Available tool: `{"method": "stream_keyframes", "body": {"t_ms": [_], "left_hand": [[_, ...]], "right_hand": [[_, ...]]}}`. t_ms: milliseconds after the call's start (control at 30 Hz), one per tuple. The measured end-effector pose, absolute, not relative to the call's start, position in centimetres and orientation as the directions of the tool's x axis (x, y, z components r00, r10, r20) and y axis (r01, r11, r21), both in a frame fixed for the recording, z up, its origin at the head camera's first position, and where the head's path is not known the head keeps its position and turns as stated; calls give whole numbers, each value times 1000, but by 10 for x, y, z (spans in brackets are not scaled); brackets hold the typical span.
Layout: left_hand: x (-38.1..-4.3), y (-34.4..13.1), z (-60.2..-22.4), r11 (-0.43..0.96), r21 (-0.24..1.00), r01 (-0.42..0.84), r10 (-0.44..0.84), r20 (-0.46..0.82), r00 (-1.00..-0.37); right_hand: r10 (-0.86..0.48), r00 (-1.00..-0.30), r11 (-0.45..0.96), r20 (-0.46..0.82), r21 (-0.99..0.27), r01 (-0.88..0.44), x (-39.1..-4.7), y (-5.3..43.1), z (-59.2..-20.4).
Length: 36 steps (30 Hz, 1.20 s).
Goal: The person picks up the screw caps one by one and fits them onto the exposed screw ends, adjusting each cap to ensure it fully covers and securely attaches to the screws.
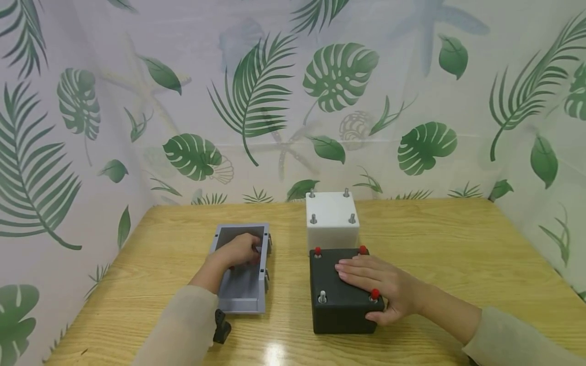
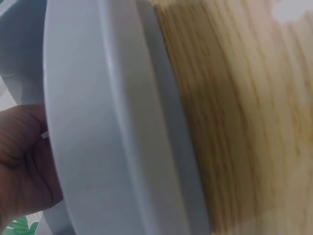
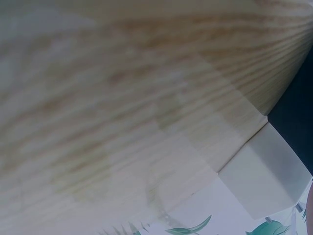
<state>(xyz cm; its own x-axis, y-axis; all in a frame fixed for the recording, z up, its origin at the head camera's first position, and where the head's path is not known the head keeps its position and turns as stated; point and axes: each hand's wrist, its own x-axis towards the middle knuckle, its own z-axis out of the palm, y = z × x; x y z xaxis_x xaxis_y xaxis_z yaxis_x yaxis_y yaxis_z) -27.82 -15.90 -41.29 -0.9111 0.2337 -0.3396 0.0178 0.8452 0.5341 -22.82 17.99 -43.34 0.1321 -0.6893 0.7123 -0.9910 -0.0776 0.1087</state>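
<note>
My left hand reaches down into a grey plastic bin on the left, fingers bent at its inner right side. Something small and red shows by those fingers; I cannot tell whether they hold it. In the left wrist view the bin wall hides the fingertips. My right hand rests with straight fingers across the top of a black box, thumb at its right side. Red caps cover three of the box's corner bolts. The front-left bolt is bare silver.
Directly behind the black box stands a white box with bare metal bolts at its top corners. Latch-like clips stick out from the bin's right side. A leaf-patterned cloth surrounds the wooden table at the back and sides.
</note>
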Motion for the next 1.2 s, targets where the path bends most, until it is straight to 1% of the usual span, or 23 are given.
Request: {"method": "stream_keyframes", "body": {"t_ms": [233,467,733,933,1067,1200], "left_hand": [[-281,-156,-417,848,527,47,252,-325,-911],[-281,-152,-418,876,460,146,287,-254,-924],[-284,-152,-421,896,396,199,309,-237,-921],[-283,-153,-426,876,437,203,328,-234,-915],[-282,-153,-426,885,421,200,330,-262,-907],[-282,-154,-425,888,427,170,317,-300,-900]], "right_hand": [[-688,124,-71,715,104,-992,-228,179,-433],[-692,121,-71,712,99,-993,-228,180,-435],[-696,116,-65,709,98,-993,-228,180,-434],[-690,132,-76,712,109,-991,-227,180,-432],[-688,135,-77,714,112,-991,-226,179,-430],[-685,132,-78,716,108,-991,-226,179,-429]]}}
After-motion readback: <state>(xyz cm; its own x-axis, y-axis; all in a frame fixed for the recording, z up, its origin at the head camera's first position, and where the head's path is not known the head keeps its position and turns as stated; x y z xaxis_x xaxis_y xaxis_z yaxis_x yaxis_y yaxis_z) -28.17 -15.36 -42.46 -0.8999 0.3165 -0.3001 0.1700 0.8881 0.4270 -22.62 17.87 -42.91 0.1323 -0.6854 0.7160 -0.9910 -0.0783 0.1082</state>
